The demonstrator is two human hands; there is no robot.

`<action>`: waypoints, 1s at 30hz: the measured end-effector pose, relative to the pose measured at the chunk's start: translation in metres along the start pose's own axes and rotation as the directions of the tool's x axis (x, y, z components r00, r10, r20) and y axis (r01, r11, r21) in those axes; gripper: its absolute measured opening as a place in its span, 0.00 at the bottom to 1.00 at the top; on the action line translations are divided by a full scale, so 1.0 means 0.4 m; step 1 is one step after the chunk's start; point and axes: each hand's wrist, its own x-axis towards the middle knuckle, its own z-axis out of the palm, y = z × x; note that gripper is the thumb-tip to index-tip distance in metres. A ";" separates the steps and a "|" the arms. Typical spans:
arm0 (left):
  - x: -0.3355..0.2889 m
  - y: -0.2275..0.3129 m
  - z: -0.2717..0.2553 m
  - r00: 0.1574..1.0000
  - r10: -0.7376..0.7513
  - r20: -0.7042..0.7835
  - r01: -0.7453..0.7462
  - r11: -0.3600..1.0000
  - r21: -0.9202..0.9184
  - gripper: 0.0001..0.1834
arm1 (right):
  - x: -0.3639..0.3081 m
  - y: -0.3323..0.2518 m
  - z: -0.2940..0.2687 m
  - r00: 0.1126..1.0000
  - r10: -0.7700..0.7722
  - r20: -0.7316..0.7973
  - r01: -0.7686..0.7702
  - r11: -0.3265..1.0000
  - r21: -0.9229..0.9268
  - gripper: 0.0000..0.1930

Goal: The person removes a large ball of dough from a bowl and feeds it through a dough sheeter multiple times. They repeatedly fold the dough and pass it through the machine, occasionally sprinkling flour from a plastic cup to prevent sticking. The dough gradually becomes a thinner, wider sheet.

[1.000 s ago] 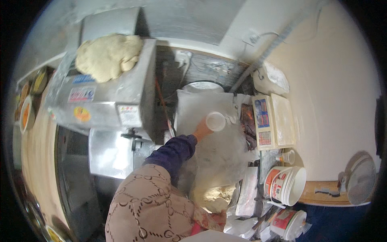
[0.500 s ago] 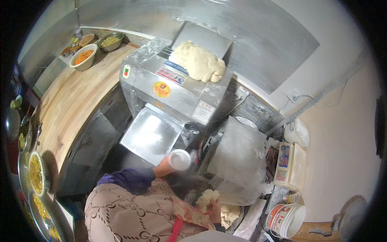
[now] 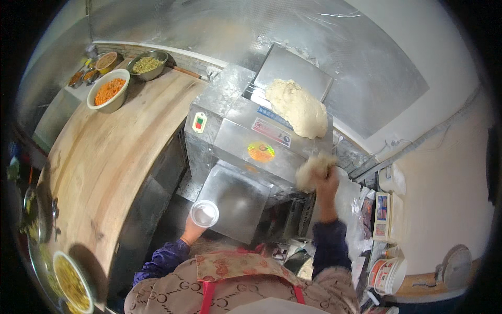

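Observation:
My left hand [image 3: 192, 231] is closed on a small round white cup [image 3: 204, 213], which is over the front edge of the metal tray [image 3: 238, 196] of a dough machine [image 3: 230, 137]. A pale lump of dough [image 3: 308, 172], smeared by motion, is gripped in my right hand [image 3: 327, 189]. That hand is raised beside the machine's right front corner. On top of the machine, against its upright metal plate [image 3: 293, 70], rests a much larger mass of dough [image 3: 297, 108].
To the left runs a curved wooden counter [image 3: 130, 123] bearing a bowl of shredded orange food [image 3: 109, 92] and a metal bowl of chopped green food [image 3: 147, 66]. At right stand a scale [image 3: 384, 217] and a white bucket [image 3: 389, 276]. A metal-lined wall [image 3: 366, 63] rises behind the machine.
My right hand has lifted the dough lump from low by the container up to the machine's right side. The cup stays in my left hand. The whole view has shifted.

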 end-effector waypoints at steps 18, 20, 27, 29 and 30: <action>0.474 -0.451 -0.572 0.868 -0.193 -0.458 0.180 0.981 -0.071 0.35 | 0.727 -0.019 0.831 0.724 -0.071 0.687 0.650 0.404 -0.643 0.16; 0.510 -0.449 -0.597 0.857 -0.253 -0.449 0.223 0.967 -0.119 0.33 | 0.709 -0.053 0.829 0.767 -0.015 0.641 0.567 0.482 -0.667 0.14; 0.666 -0.461 -0.596 0.841 -0.258 -0.476 0.172 0.961 -0.217 0.27 | 0.603 -0.175 0.719 0.776 -0.336 0.534 0.567 0.743 -0.356 0.13; 0.700 -0.512 -0.579 0.824 -0.204 -0.528 0.136 0.977 -0.164 0.25 | 0.552 -0.169 0.648 0.773 -0.396 0.495 0.619 0.638 -0.457 0.13; 0.715 -0.541 -0.572 0.823 -0.209 -0.528 0.147 0.977 -0.157 0.25 | 0.526 -0.161 0.607 0.729 -0.500 0.468 0.684 0.563 -0.463 0.14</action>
